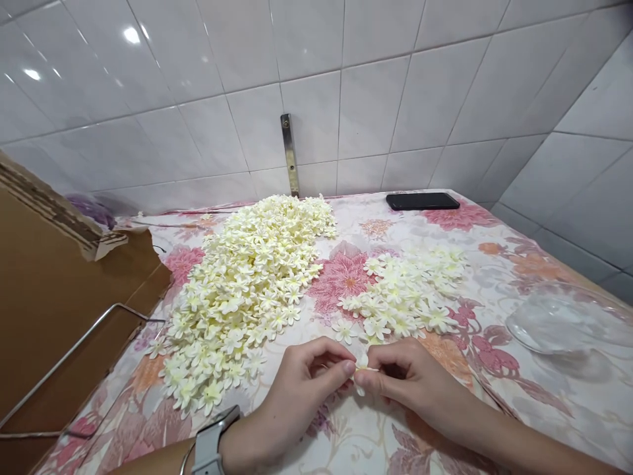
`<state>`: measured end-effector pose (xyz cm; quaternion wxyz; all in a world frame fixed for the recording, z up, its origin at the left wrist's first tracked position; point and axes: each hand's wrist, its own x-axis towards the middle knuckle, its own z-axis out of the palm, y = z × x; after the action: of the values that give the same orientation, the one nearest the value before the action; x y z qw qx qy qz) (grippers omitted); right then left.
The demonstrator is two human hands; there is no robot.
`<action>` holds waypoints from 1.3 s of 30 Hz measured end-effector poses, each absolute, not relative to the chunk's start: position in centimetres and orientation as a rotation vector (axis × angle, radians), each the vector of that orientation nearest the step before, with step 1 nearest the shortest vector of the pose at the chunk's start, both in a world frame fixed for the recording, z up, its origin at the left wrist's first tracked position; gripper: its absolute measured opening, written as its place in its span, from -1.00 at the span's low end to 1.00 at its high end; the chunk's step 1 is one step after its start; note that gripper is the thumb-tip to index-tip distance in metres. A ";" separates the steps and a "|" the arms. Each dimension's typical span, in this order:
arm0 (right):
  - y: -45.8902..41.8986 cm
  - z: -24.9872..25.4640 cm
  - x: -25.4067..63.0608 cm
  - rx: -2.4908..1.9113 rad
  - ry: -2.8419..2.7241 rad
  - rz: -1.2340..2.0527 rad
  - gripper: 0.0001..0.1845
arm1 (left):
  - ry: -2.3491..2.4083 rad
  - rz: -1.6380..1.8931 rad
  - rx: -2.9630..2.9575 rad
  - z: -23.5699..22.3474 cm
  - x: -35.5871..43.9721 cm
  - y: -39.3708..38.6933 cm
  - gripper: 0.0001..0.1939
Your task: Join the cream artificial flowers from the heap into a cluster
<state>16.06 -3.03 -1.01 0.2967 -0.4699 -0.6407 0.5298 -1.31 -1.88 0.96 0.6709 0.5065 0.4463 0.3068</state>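
Between my two hands is a small white artificial flower (pixel 362 379), partly covered by my fingers. My left hand (pixel 309 382) pinches it from the left with thumb and forefinger. From the other side my right hand (pixel 413 376) pinches the same flower, with a thin pale piece showing at its fingertips. A large heap of cream-white flowers (pixel 247 284) lies to the left and beyond my left hand. Just beyond my right hand spreads a smaller pile of flowers (pixel 405 290).
A floral tablecloth (pixel 366 442) covers the table, which meets a tiled wall (pixel 316 99). At left stand a cardboard box (pixel 64 303) and a bent metal rod (pixel 64 366). A black phone (pixel 422 200) lies at the back right, and a clear plastic container (pixel 558 323) at right.
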 end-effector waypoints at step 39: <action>-3.2 -0.8 16.7 -1.043 -1.699 1.775 -0.62 | 0.787 0.478 2.135 3.1 -2.5 -1.6 -0.89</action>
<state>16.73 -3.18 -0.81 0.2340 -0.3800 -0.6187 0.6466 -2.50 -1.58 3.09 0.3968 0.8428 0.3108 0.1888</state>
